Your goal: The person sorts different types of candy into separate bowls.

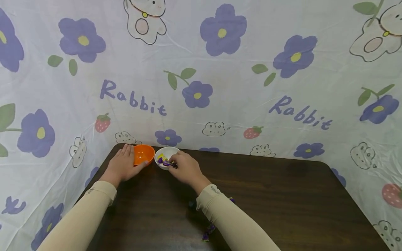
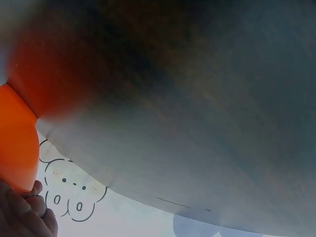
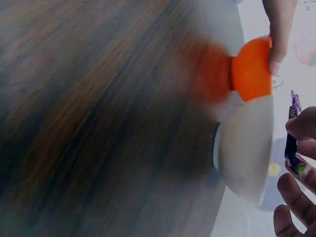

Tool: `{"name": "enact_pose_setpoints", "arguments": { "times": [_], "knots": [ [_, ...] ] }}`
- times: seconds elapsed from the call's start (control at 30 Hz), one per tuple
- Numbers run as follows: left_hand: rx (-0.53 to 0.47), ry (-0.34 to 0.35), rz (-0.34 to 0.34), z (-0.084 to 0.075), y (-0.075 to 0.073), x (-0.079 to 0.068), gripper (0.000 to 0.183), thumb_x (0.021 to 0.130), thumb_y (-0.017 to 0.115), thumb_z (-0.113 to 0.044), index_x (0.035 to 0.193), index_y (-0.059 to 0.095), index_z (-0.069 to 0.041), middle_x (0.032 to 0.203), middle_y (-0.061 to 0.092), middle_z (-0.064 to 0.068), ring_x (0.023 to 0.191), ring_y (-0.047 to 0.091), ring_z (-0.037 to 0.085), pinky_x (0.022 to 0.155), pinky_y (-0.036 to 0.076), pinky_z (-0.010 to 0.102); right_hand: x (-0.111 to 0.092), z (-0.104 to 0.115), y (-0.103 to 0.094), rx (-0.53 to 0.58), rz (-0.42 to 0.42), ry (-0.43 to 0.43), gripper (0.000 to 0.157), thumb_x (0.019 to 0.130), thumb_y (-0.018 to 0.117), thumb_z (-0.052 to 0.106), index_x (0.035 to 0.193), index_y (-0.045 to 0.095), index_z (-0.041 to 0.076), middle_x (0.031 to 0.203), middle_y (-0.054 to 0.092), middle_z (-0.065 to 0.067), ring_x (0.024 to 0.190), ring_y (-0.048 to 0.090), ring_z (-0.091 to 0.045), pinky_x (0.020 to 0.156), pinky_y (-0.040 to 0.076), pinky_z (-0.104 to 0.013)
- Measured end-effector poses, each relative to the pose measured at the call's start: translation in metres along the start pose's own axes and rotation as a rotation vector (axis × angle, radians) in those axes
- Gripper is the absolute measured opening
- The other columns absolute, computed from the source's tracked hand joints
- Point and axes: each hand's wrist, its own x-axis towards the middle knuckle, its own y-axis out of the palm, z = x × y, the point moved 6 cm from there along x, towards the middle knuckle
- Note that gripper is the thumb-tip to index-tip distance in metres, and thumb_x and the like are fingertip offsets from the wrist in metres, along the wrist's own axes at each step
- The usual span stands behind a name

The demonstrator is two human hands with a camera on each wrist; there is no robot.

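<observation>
At the table's far left corner, my left hand [image 1: 124, 164] lies against an orange bowl [image 1: 145, 153], fingers straight along its left side and thumb at the near rim. Directly right of it stands a white bowl [image 1: 158, 166] with something yellow inside. My right hand [image 1: 187, 169] pinches a purple-wrapped candy [image 1: 166, 163] over the white bowl. In the right wrist view the candy [image 3: 291, 147] sits between thumb and fingers, above the white bowl's rim. The left wrist view catches only part of the orange bowl [image 2: 17, 138] and some fingertips [image 2: 37, 205].
On the dark wooden table [image 1: 282, 195], a purple-wrapped candy [image 1: 209, 230] lies by the right sleeve [image 1: 232, 216], which partly covers more wrappers. A white printed cloth [image 1: 238, 80] hangs behind the table and along its sides.
</observation>
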Motion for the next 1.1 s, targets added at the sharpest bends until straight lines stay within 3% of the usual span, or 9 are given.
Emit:
{"name": "enact_pose_setpoints", "arguments": {
  "times": [0.37,0.57,0.7,0.93,1.1],
  "knots": [
    [0.012,0.017,-0.015,0.001,-0.003,-0.005,0.103,0.105,0.037,-0.07,0.159,0.029,0.017,0.166,0.032,0.037,0.156,0.028,0.055,0.131,0.023,0.062,0.026,0.025,0.021,-0.024,-0.007,0.04,0.024,0.1,0.069,0.033,0.114,0.081,0.017,0.116,0.072,0.0,0.103,0.069,-0.015,0.089,0.063,-0.031],
    [0.015,0.025,-0.008,-0.001,-0.004,-0.001,0.103,0.105,0.036,-0.07,0.158,0.029,0.017,0.167,0.031,0.037,0.157,0.027,0.055,0.131,0.022,0.061,0.039,0.032,0.023,-0.054,-0.063,0.035,0.022,0.101,0.071,0.034,0.112,0.082,0.018,0.11,0.071,0.0,0.091,0.067,-0.014,0.082,0.061,-0.027],
    [0.008,0.018,0.0,-0.004,-0.003,-0.002,0.102,0.105,0.037,-0.069,0.158,0.028,0.018,0.167,0.029,0.037,0.157,0.026,0.055,0.132,0.021,0.061,0.049,0.035,0.027,-0.04,-0.053,-0.003,0.023,0.101,0.072,0.03,0.116,0.082,0.015,0.105,0.069,0.0,0.084,0.063,-0.011,0.076,0.056,-0.022],
    [-0.003,0.031,-0.015,-0.007,-0.002,-0.003,0.105,0.105,0.037,-0.071,0.157,0.029,0.019,0.166,0.03,0.038,0.157,0.026,0.055,0.131,0.022,0.063,0.058,0.041,0.035,0.102,-0.003,-0.087,0.037,0.101,0.072,0.023,0.135,0.073,0.008,0.123,0.069,-0.007,0.103,0.066,-0.015,0.098,0.059,-0.025],
    [0.018,0.036,-0.03,-0.006,-0.005,-0.002,0.104,0.104,0.039,-0.07,0.157,0.03,0.019,0.166,0.031,0.038,0.156,0.027,0.056,0.13,0.023,0.062,0.057,0.042,0.025,0.118,-0.02,-0.153,0.037,0.102,0.07,0.02,0.136,0.071,0.007,0.126,0.068,-0.009,0.105,0.067,-0.017,0.099,0.059,-0.026]
  ]
}}
